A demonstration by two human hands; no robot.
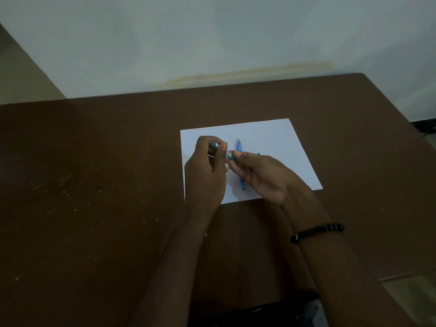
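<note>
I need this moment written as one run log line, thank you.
left hand: pinches green pen | right hand: pinches green pen | blue pen: lies on paper | paper: on brown table

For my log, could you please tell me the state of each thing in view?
White rectangular paper sheet: flat on the brown table.
Left hand: pinching one end of the slim green plastic pen.
Right hand: pinching its other end.
Green pen: held above the sheet.
Slim blue plastic pen: lying on the sheet, partly hidden.
</note>
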